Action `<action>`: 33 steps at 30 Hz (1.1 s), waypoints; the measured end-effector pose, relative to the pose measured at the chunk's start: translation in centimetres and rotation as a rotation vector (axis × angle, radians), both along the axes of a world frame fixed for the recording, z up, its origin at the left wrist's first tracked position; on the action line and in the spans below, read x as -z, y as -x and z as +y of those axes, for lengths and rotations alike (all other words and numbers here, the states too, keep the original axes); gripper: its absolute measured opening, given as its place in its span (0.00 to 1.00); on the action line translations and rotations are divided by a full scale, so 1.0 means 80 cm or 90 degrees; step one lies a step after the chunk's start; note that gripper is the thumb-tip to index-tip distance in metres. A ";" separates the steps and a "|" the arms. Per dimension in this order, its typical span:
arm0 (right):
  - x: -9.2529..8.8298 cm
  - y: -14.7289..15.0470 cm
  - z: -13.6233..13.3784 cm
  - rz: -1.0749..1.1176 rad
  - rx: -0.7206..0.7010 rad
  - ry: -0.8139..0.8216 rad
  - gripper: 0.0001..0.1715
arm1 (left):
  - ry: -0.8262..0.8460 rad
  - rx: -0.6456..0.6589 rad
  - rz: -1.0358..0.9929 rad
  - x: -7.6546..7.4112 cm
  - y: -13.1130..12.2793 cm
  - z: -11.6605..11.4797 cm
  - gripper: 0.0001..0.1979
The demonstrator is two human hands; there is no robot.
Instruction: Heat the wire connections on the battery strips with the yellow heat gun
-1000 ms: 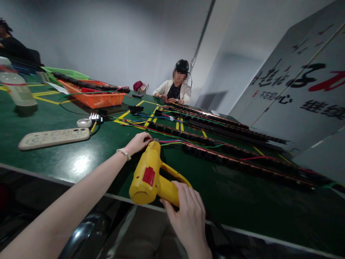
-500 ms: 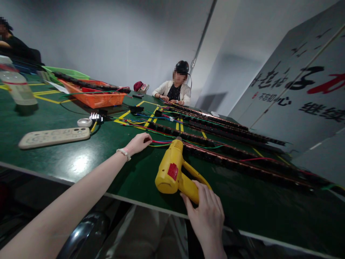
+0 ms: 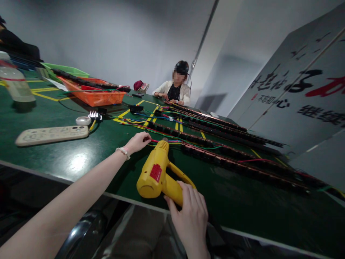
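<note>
My right hand (image 3: 190,212) is wrapped round the handle of a yellow heat gun (image 3: 155,169). The gun's nozzle points away from me, at the coloured wires (image 3: 174,142) that come from the nearest long dark strip (image 3: 229,160). Just left of the nozzle, my left hand (image 3: 138,141) pinches the ends of these wires between its fingertips; the very ends are hidden by the fingers. A second dark strip (image 3: 185,136) with more wires lies behind, roughly parallel to the first.
On the left are a phone (image 3: 52,135), a small white case (image 3: 83,120), a bottle (image 3: 17,84) and an orange basket (image 3: 99,98) before a green basket (image 3: 67,69). Across the green table (image 3: 107,180) sits a person (image 3: 174,90). Another person is at far left.
The heat gun in my right hand has moved left, its nozzle now closer to my left hand. My left hand has barely shifted and still pinches the wires.
</note>
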State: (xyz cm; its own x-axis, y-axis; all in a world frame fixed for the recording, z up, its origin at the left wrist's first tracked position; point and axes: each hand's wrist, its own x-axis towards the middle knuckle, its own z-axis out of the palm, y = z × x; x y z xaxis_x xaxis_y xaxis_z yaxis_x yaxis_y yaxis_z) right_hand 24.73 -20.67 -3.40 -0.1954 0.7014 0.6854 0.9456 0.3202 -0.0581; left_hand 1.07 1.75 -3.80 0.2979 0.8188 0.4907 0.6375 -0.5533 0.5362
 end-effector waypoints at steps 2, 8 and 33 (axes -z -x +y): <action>0.000 0.013 -0.002 0.016 -0.024 0.021 0.24 | 0.009 0.000 0.004 0.000 0.000 0.000 0.10; -0.001 0.036 -0.003 0.056 -0.068 0.048 0.24 | 0.001 0.001 0.013 0.000 0.003 -0.001 0.10; 0.001 -0.033 0.020 0.017 0.068 0.004 0.24 | 0.022 -0.008 0.041 -0.003 0.003 -0.006 0.10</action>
